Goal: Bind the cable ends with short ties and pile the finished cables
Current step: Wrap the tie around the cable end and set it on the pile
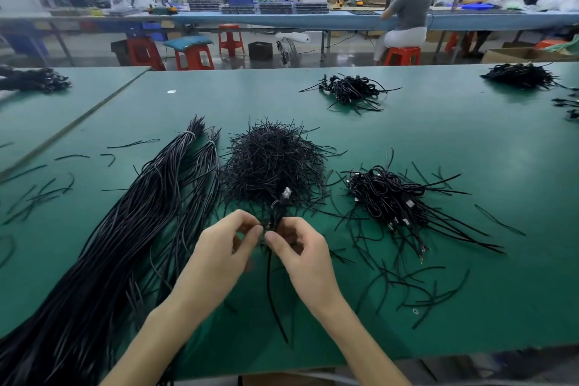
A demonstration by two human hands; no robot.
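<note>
Two hands meet over the near part of the green desk (pixel 470 291). The left hand (pixel 225 247) and the right hand (pixel 297 247) each have a narrow grip, thumb and forefinger pinching one black cable (pixel 269 276) at its folded part. Its plug (pixel 286 193) stands above the fingers and its tail hangs toward the desk's front edge. Just behind lies a heap of short ties (pixel 272 160). To the right sits a pile (pixel 385 194) of bound cables, and to the left a long bundle (pixel 125 229) of unbound ones.
</note>
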